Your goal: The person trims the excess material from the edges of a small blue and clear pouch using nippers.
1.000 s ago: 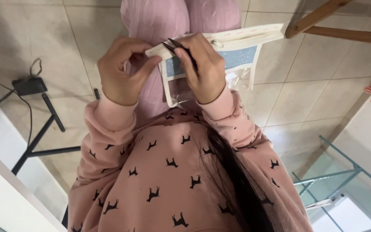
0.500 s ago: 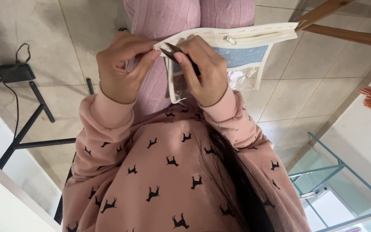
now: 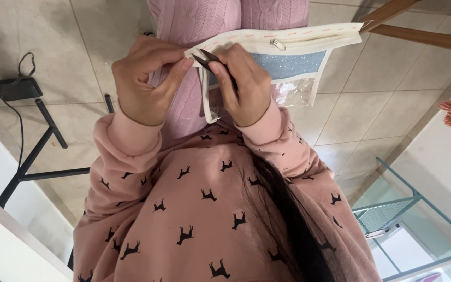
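A white fabric zip pouch [image 3: 293, 49] with a blue glittery panel, a clear plastic window and red stitching along its top edge lies across my pink-trousered lap. My left hand [image 3: 144, 81] pinches the pouch's left corner between thumb and forefinger. My right hand [image 3: 246, 86] grips a small black pointed tool [image 3: 210, 58], like thread snips or tweezers, with its tip at that same corner. The two hands touch at the corner. A metal zip pull [image 3: 275, 44] sits near the middle of the top edge.
On the tiled floor to the left are a black power adapter [image 3: 16, 87] with its cable and a black metal table frame [image 3: 45, 128]. Wooden furniture legs [image 3: 424, 36] cross the top right. A teal wire rack [image 3: 400, 211] stands at the lower right.
The pouch has swung out to the right and shows more of its zip edge. Both hands stay at its left corner, the tool tip still against the seam.
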